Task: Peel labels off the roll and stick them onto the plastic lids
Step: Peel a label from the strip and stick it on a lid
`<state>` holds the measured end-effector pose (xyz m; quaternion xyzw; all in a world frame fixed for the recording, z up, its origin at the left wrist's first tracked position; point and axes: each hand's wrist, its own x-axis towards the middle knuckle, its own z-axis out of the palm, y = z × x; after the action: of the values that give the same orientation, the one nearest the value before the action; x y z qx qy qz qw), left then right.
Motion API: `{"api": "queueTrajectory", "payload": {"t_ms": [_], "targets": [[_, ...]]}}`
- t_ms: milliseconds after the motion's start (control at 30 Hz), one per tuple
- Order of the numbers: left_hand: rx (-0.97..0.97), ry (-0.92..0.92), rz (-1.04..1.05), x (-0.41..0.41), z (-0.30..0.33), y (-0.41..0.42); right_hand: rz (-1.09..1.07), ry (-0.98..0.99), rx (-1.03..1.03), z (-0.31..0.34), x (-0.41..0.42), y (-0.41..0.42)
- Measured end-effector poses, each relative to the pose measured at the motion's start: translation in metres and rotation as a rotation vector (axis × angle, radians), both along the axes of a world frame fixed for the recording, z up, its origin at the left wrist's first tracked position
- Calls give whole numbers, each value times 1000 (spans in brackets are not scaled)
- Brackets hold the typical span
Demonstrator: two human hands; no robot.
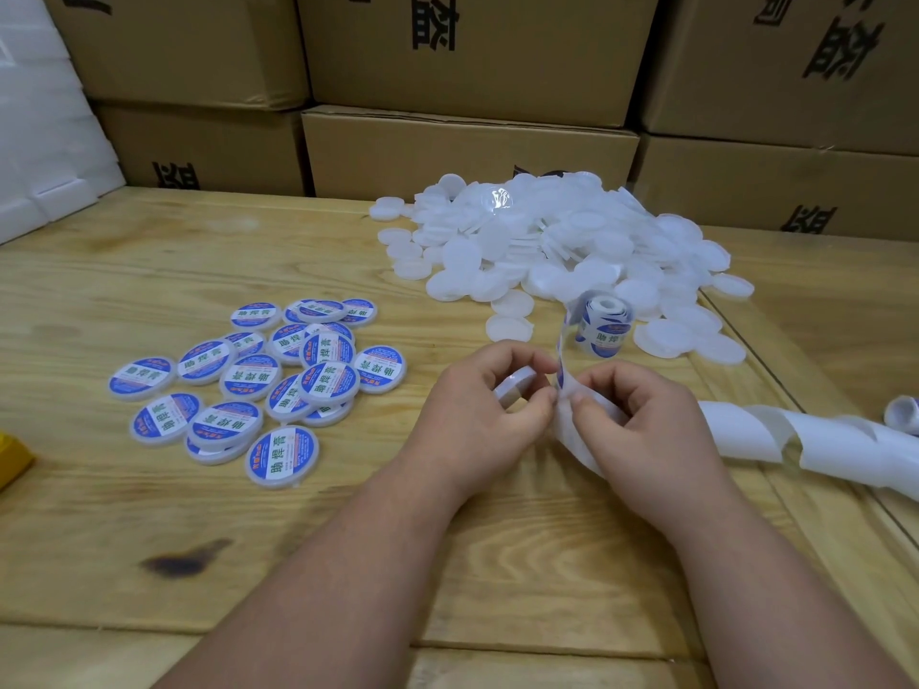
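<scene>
My left hand (485, 402) grips a blank white plastic lid (514, 385) between curled fingers and thumb. Right beside it, my right hand (641, 415) pinches the white backing strip (564, 350) that runs up to the label roll (601, 323) standing on the table. A blue-edged label shows on the strip between my two thumbs. A big heap of blank white lids (557, 241) lies behind the roll. Several labelled lids (263, 380), blue and white with green print, lie scattered at the left.
Used backing paper (795, 440) curls away to the right over the wooden table (149, 271). Stacked cardboard boxes (467, 146) wall off the back. White foam blocks (45, 141) stand at the far left, and a yellow object (12, 460) pokes in at the left edge.
</scene>
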<state>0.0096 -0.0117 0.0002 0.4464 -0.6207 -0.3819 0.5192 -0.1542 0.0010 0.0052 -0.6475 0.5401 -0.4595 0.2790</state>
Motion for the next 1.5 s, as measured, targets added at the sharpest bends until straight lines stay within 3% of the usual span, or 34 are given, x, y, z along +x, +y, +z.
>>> {"api": "queueTrajectory", "payload": {"t_ms": [567, 900, 1033, 1167, 1333, 1500], "targets": [[9, 36, -20, 1, 3, 0, 16, -41, -18, 4, 2, 2], [90, 206, 127, 13, 7, -6, -202, -69, 14, 7, -9, -2], [157, 271, 102, 12, 8, -6, -333, 130, -161, 7, -9, -4], [181, 277, 74, 11, 8, -6, -287, 284, -437, 8, -2, 0], [195, 309, 25, 11, 7, -5, -130, 274, -540, 6, 8, 4], [216, 297, -21, 12, 8, -3, -123, 239, -560, 8, 7, 4]]}}
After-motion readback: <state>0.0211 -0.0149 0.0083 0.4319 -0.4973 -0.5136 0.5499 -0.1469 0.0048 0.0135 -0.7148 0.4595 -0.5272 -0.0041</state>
